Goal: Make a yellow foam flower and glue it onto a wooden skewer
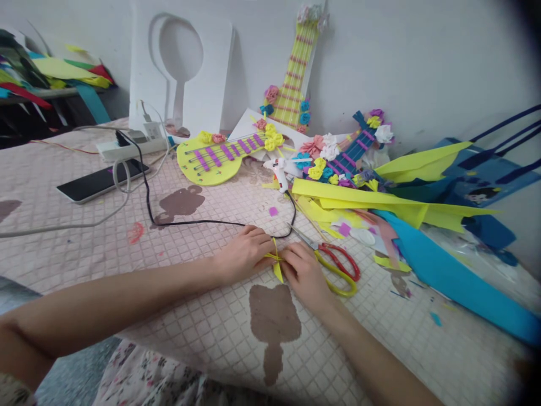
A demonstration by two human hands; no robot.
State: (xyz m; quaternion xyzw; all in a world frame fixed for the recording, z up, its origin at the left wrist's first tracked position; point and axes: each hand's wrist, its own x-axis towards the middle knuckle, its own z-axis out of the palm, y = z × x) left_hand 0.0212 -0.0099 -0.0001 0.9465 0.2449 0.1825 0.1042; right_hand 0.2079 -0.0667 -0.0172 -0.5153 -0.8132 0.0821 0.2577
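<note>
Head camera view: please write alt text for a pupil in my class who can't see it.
A person's left hand and right hand pinch a yellow strip between them over a grid-patterned tabletop. Scissors lie beside the right hand; beyond are a white glue gun, a yellow craft guitar and a blue craft guitar, both trimmed with flowers.

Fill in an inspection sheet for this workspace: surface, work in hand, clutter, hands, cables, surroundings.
Surface: table with grid-patterned cover, brown patches.
Work in hand: yellow strip, one short end toward the table's near edge.
Clutter: scissors beside the right hand; blue strip further right.
Hands: left hand and right hand close together, both holding the yellow strip.
Cables: black cable runs beyond the hands to glue gun; gray cable at left.
Surroundings: white board with cut-out, by the wall.
</note>
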